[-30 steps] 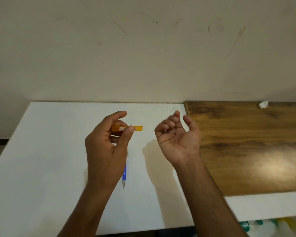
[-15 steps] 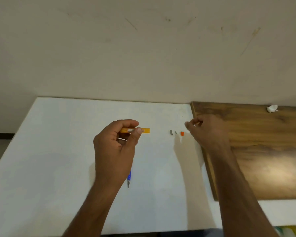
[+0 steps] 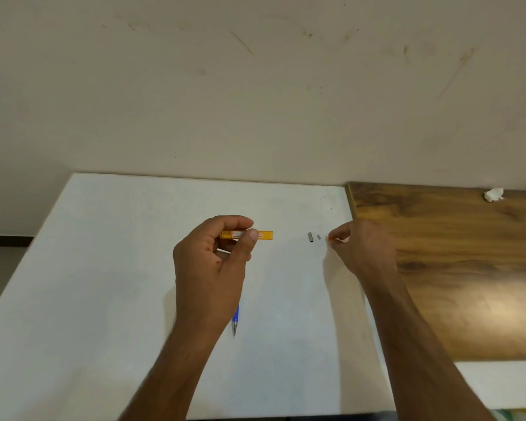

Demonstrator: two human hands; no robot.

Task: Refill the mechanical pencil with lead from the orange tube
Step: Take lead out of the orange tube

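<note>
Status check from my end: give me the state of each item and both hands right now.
orange tube: held level in the left hand, above the table
mechanical pencil: also in the left hand, tip pointing toward the person
small orange cap: pinched by the right hand at the white table
two small grey parts: lying loose on the table

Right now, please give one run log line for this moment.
left hand: holds orange tube | right hand: pinching orange cap | pencil: on white table

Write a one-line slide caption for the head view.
Left hand holds the orange lead tube and blue pencil; right hand pinches a small orange cap.
</note>
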